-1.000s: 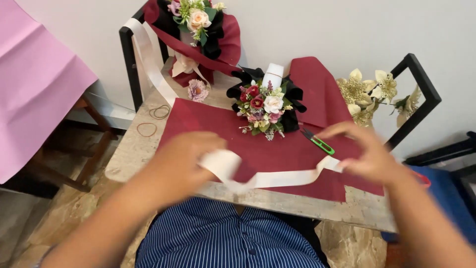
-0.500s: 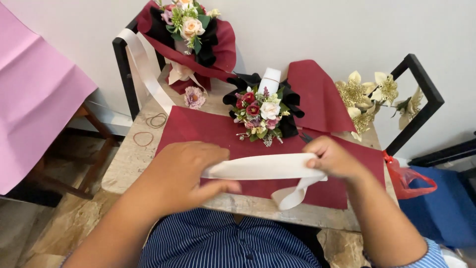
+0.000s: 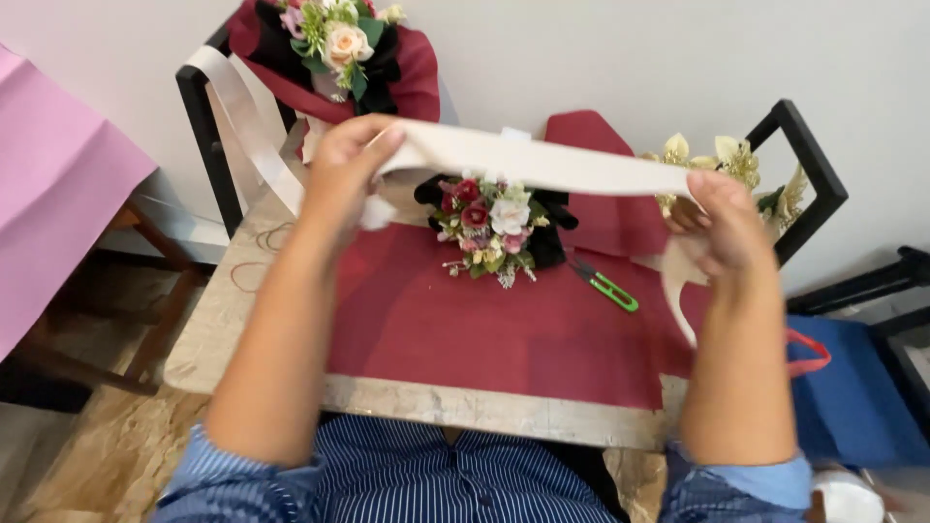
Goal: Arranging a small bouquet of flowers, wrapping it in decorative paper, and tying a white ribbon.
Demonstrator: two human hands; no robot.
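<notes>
ribbon (image 3: 542,160) taut above table edge (image 3: 484,412)

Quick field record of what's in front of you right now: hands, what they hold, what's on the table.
left hand: raised, pinching one end of the ribbon
right hand: raised, gripping the other end; a tail hangs below it
ribbon: cream, stretched flat between both hands above the table
table: stone top, covered by red paper
small bouquet: lying on the red paper, under the ribbon
snips: green handle, right of small bouquet
large bouquet: red wrap, back left
</notes>
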